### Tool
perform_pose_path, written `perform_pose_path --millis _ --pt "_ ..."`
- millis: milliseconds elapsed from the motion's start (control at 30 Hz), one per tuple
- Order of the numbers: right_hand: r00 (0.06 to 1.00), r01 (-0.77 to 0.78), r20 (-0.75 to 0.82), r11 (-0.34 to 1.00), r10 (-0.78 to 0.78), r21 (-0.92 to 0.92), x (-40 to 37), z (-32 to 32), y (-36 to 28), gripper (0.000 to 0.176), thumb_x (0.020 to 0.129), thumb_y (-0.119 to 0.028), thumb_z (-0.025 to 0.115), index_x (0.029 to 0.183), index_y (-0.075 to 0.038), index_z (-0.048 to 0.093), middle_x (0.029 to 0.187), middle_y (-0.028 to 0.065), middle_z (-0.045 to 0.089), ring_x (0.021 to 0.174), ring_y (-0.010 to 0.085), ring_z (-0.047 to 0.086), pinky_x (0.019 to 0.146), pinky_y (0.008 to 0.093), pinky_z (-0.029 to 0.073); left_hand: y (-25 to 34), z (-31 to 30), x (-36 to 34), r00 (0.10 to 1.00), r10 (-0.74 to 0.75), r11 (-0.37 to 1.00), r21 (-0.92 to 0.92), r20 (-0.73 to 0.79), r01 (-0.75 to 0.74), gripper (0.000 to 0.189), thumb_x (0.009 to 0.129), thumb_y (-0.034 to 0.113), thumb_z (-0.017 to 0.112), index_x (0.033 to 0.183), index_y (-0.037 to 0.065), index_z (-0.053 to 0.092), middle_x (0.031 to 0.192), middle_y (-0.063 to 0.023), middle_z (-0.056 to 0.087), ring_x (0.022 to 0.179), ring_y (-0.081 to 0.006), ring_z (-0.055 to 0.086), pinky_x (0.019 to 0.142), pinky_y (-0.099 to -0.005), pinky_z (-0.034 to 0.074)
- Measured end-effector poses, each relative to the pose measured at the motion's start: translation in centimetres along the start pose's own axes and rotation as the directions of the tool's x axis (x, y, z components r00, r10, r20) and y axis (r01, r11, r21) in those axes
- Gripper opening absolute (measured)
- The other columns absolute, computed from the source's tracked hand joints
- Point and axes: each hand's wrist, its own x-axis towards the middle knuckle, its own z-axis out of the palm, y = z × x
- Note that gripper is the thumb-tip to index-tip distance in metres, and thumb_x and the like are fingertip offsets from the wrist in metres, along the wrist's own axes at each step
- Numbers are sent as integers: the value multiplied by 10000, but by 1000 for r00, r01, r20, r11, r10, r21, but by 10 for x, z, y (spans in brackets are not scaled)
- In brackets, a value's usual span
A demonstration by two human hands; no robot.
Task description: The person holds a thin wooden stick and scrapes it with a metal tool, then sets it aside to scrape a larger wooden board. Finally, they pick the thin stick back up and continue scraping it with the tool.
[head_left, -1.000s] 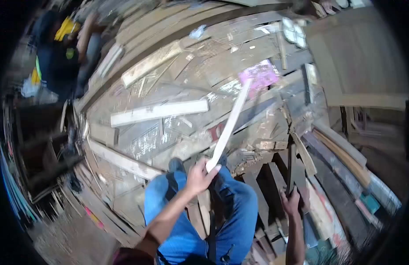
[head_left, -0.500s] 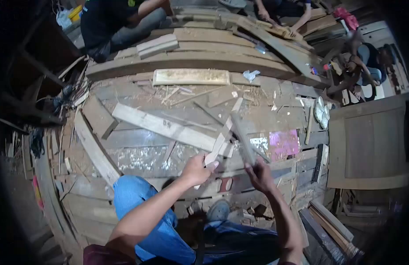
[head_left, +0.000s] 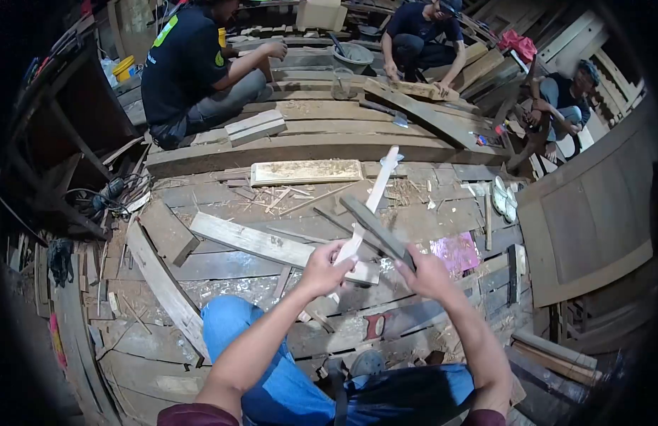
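My left hand (head_left: 327, 270) is closed around the lower part of a pale, thin wooden strip (head_left: 379, 186), which points up and slightly right. In my right hand (head_left: 422, 272) is the lower end of a dark flat wooden bar (head_left: 371, 226), tilted up to the left. The bar's upper part crosses close to the strip; whether they touch I cannot tell. Beneath my hands a pale plank (head_left: 254, 240) lies on the plank floor. A saw (head_left: 407, 319) with a red handle lies below my right hand.
Three people sit or crouch beyond a long beam (head_left: 293, 153): one person (head_left: 194, 78) at left, another (head_left: 421, 42) at top, a third (head_left: 567, 103) at right. A wooden panel (head_left: 591, 206) stands right. A curved plank (head_left: 165, 287) lies left.
The view has tilted up, showing more of the other people. The dark bar now leans further left, its upper end nearer the pale strip. More of the saw shows.
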Motion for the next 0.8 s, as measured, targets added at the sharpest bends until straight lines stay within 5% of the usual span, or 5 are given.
perform_pose_path --millis 300,533,800 --pt "1000 4 -27 990 -8 -144 -1 -23 -29 493 913 -431 534 1224 -50 542 786 265 651 765 463 639 709 538 516 0 -15 9 993 46 990 -137 109 -31 240 987 200 519 1168 58 453 809 -48 610 525 -107 553 484 -249 484" --pt "968 -121 -231 990 102 -70 -5 -10 19 462 897 -440 563 1059 -8 589 726 245 643 726 449 634 660 525 510 -10 -7 11 967 -63 996 -53 246 79 288 1027 312 423 1198 82 450 702 -21 534 477 -77 446 418 -236 341" --pt "994 68 -83 993 -76 -94 45 16 5 502 927 -495 493 1099 -33 587 776 255 650 778 452 637 722 532 508 -9 -16 1 984 -177 972 -157 -1 175 210 1000 248 501 1096 62 479 663 -2 476 461 -70 408 409 -228 322"
